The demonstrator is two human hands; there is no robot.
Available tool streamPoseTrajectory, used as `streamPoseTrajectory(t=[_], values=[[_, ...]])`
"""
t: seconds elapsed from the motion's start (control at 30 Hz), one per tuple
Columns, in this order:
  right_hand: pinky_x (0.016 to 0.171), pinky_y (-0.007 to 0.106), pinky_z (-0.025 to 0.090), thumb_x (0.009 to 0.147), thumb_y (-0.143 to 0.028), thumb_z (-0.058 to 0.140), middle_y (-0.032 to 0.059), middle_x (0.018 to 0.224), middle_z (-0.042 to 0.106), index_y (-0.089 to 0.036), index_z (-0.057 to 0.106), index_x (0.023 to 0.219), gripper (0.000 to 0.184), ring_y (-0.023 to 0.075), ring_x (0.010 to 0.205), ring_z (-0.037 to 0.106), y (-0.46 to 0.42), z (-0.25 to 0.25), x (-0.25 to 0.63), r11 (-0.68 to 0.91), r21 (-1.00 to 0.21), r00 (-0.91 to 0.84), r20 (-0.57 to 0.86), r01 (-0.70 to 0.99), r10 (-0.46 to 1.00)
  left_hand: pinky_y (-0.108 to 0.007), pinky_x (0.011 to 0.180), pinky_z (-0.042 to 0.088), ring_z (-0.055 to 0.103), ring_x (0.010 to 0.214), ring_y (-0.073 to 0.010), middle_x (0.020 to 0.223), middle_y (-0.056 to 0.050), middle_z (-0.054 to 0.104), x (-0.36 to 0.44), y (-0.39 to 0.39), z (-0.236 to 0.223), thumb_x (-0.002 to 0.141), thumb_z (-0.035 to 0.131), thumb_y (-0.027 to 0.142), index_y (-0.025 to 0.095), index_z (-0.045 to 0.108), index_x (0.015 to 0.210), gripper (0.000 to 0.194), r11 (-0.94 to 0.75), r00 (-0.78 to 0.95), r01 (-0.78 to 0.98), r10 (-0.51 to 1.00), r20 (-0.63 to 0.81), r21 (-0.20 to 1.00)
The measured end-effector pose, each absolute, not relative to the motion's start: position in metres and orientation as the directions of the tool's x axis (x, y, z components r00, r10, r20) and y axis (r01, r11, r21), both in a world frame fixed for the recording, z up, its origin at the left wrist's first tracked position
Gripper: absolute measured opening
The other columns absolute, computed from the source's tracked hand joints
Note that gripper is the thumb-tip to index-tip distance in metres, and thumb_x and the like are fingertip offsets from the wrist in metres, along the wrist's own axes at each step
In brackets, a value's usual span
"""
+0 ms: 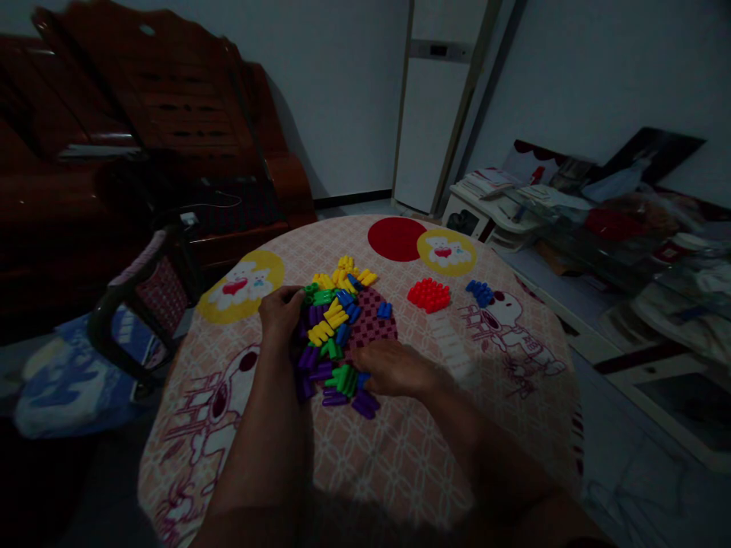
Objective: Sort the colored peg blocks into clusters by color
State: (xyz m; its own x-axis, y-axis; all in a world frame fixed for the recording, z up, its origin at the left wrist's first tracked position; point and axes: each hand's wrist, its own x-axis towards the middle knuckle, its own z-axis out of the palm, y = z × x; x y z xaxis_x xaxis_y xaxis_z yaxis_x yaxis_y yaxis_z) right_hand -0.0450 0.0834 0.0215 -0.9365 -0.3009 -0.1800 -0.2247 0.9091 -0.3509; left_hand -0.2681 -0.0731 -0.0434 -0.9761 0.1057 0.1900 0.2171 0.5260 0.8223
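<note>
A mixed pile of plastic blocks (328, 323), in yellow, green, blue and purple, is lying at the centre of the frame. Yellow pieces are gathering at its top edge; purple ones are predominating along its lower left. The left hand (281, 313) is resting at the pile's upper-left edge, its fingertips meeting a green block (310, 289); whether its grip is closing on that piece cannot be told. The right hand (394, 367) is reaching into the pile's lower right, beside a green cluster (343, 379); its fingers are partly hiding, so the state of its grip cannot be told either. A small blue piece (384, 310) is lying just right of the pile. Farther right, a red group (429, 295) and a smaller blue group (480, 293) are sitting apart. All are resting on a round counter (400, 457) wearing a patterned cover. Beyond it, a carved wooden bench (183, 106) is occupying the upper left, a tall white unit (429, 129) the upper centre.
</note>
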Motion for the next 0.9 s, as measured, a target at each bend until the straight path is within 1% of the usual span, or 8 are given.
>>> streamPoseTrajectory(t=[0.1,0.17,0.3,0.4,0.5,0.63,0.73,0.9], values=[[0.075,0.028,0.042,0.083,-0.013,0.06,0.0055,0.104,0.073,-0.02,0.065,0.106,0.025,0.0219,0.098,0.065,0.077,0.022,-0.046,0.878,-0.421,-0.946,-0.115,-0.229,-0.302,-0.032,0.09,0.054,0.072,0.097,-0.0251,0.099,-0.008,0.079,-0.267,-0.074,-0.043,0.076,0.061,0.037,0.016,0.079,0.096,0.035,0.536,-0.974,0.226,0.102,0.203,0.813],[0.075,0.027,0.042,0.081,-0.014,0.063,0.0049,0.103,0.073,-0.02,0.065,0.105,0.025,0.0213,0.096,0.065,0.082,0.024,-0.048,0.859,-0.481,-0.97,-0.062,-0.177,-0.235,-0.032,0.091,0.053,0.072,0.098,-0.0253,0.098,-0.007,0.079,-0.266,-0.074,-0.043,0.076,0.061,0.037,0.016,0.08,0.097,0.035,0.537,-0.975,0.221,0.097,0.201,0.814],[0.074,0.026,0.044,0.081,-0.017,0.064,0.002,0.09,0.072,-0.019,0.067,0.096,0.015,0.0173,0.084,0.065,0.126,0.031,-0.05,0.777,-0.63,-0.987,0.126,-0.003,0.099,-0.032,0.091,0.054,0.072,0.098,-0.0257,0.099,-0.008,0.079,-0.265,-0.074,-0.042,0.076,0.061,0.037,0.015,0.079,0.098,0.036,0.518,-0.977,0.215,0.104,0.188,0.828],[0.075,0.027,0.047,0.078,-0.017,0.062,0.0027,0.084,0.072,-0.018,0.069,0.086,0.011,0.0169,0.078,0.066,0.175,0.037,-0.045,0.715,-0.691,-0.888,0.256,0.109,0.383,-0.033,0.091,0.054,0.071,0.097,-0.0258,0.099,-0.008,0.079,-0.264,-0.073,-0.041,0.076,0.061,0.037,0.015,0.079,0.097,0.035,0.518,-0.978,0.208,0.099,0.183,0.83],[0.078,0.031,0.049,0.073,-0.015,0.06,0.0059,0.086,0.076,-0.018,0.073,0.085,0.018,0.0198,0.079,0.067,0.22,0.035,-0.035,0.724,-0.636,-0.727,0.361,0.267,0.584,-0.033,0.09,0.054,0.072,0.095,-0.0253,0.096,-0.006,0.079,-0.264,-0.072,-0.039,0.075,0.061,0.034,0.016,0.08,0.096,0.033,0.526,-0.98,0.2,0.091,0.179,0.827],[0.075,0.031,0.05,0.07,-0.016,0.062,0.0087,0.079,0.074,-0.014,0.076,0.089,0.024,0.0224,0.076,0.068,0.262,0.019,-0.021,0.625,-0.586,-0.511,0.376,0.516,0.773,-0.032,0.086,0.054,0.072,0.091,-0.0247,0.093,-0.006,0.079,-0.263,-0.072,-0.036,0.074,0.061,0.032,0.016,0.08,0.094,0.031,0.546,-0.979,0.2,0.088,0.181,0.813],[0.075,0.032,0.049,0.071,-0.018,0.064,0.0092,0.078,0.074,-0.014,0.075,0.086,0.02,0.0234,0.076,0.068,0.278,0.003,-0.016,0.593,-0.534,-0.428,0.41,0.603,0.805,-0.032,0.086,0.054,0.071,0.093,-0.0248,0.094,-0.007,0.079,-0.263,-0.073,-0.036,0.075,0.061,0.032,0.016,0.08,0.096,0.033,0.546,-0.978,0.205,0.092,0.185,0.813],[0.082,0.036,0.048,0.075,-0.018,0.058,0.0126,0.088,0.074,-0.015,0.073,0.088,0.021,0.0259,0.084,0.066,0.287,-0.01,-0.015,0.673,-0.433,-0.464,0.498,0.599,0.733,-0.031,0.086,0.054,0.071,0.092,-0.0241,0.094,-0.006,0.079,-0.265,-0.073,-0.038,0.075,0.061,0.033,0.016,0.08,0.095,0.032,0.56,-0.976,0.215,0.096,0.194,0.8]])
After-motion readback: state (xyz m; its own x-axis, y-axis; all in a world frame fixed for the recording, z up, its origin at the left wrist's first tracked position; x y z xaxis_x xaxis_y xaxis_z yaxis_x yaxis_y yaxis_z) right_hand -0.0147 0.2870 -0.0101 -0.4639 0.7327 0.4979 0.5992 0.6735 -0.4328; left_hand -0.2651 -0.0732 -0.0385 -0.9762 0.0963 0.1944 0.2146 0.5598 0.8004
